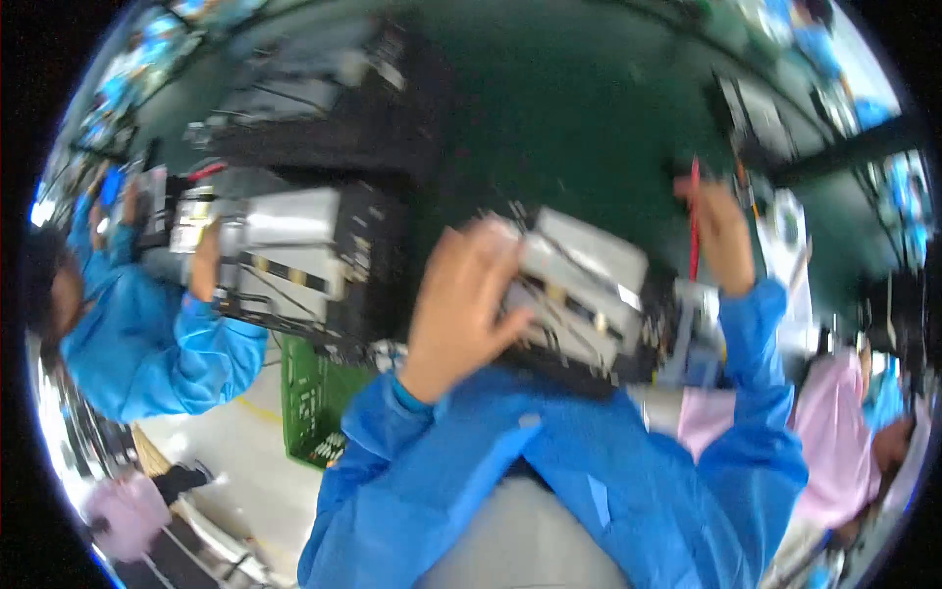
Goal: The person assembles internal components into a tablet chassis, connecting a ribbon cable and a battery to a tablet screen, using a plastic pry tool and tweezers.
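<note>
In front of me a black-framed electronic unit (pixel 579 285) with silvery metal plates and dark cables lies tilted on the green bench. My left hand (pixel 466 299) is over its left side, fingers stretched out and thumb apart, near the upper left corner. Motion blur hides whether the fingertips press on it. To the right of the unit, my right hand (pixel 721 236) is raised with its fingers curled around a thin red stick-like tool (pixel 696 221), which stands roughly upright in the view. The tool's exact kind is too blurred to tell.
Close on the left stands a similar unit (pixel 294 245), with a co-worker's hand (pixel 204 263) at its side. Another dark unit (pixel 294 108) sits behind it. A green crate (pixel 299 402) is below the bench edge. White sheets (pixel 788 245) hang at the right.
</note>
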